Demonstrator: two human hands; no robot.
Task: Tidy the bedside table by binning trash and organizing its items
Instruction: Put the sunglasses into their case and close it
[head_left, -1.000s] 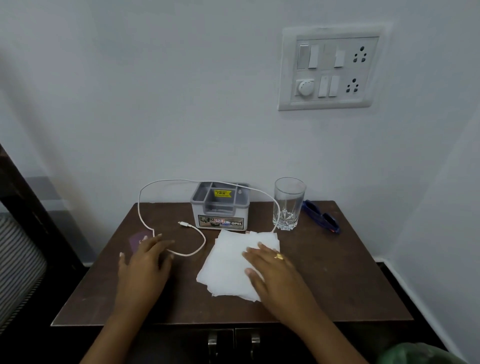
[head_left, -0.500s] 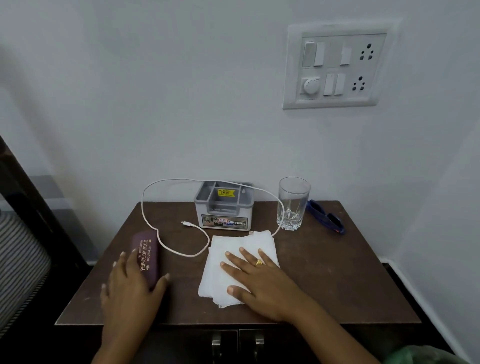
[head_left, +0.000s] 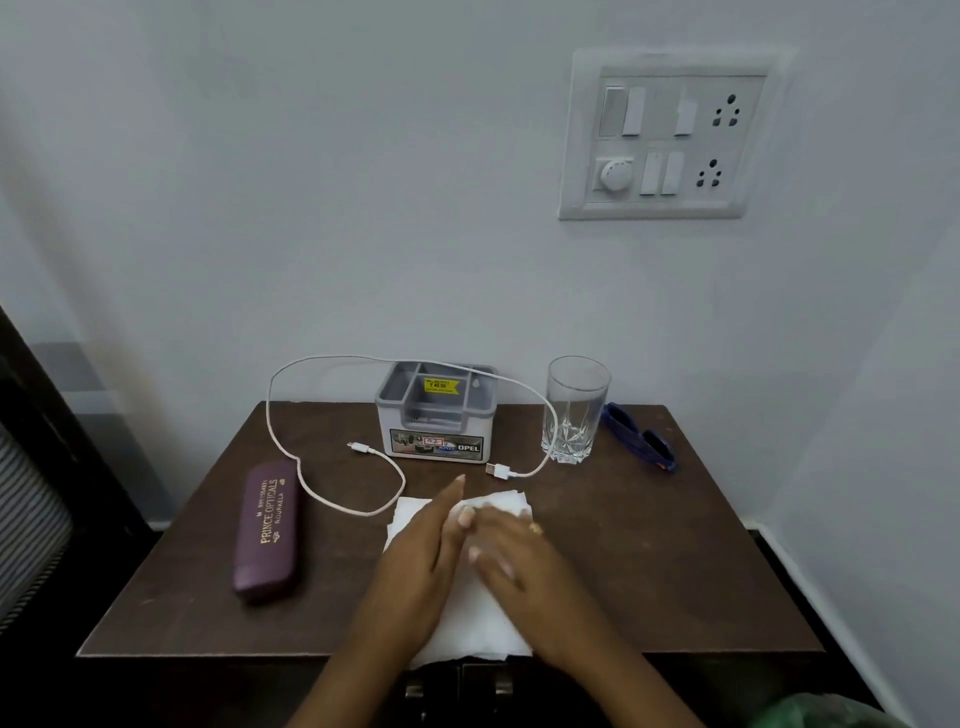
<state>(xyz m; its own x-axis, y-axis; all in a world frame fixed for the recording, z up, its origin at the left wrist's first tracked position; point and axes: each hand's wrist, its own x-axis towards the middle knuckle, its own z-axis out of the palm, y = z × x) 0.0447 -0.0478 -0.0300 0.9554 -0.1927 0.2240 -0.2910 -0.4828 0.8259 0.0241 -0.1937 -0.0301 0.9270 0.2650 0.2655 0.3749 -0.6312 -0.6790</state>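
A white tissue sheet (head_left: 470, 626) lies at the front middle of the brown bedside table (head_left: 654, 571), its near edge hanging over the table front. My left hand (head_left: 418, 556) rests flat on the tissue's left part, fingers straight. My right hand (head_left: 519, 558) is on its right part with fingers curled around the bunched far edge; motion blur hides the exact grip. A maroon spectacle case (head_left: 265, 530) lies at the left. A white USB cable (head_left: 337, 501) loops from behind the grey organizer box (head_left: 436, 418), with both plugs free on the table.
An empty drinking glass (head_left: 574, 410) stands right of the organizer, with blue sunglasses (head_left: 641, 439) beyond it. A switchboard (head_left: 660, 137) is on the wall. Drawer handles (head_left: 415, 691) sit below the table front. Something green (head_left: 831, 714) shows at the bottom right.
My left hand left the spectacle case and moved right onto the tissue. The tissue slid toward the front edge, its far edge bunched under my right hand, uncovering the cable's USB plug.
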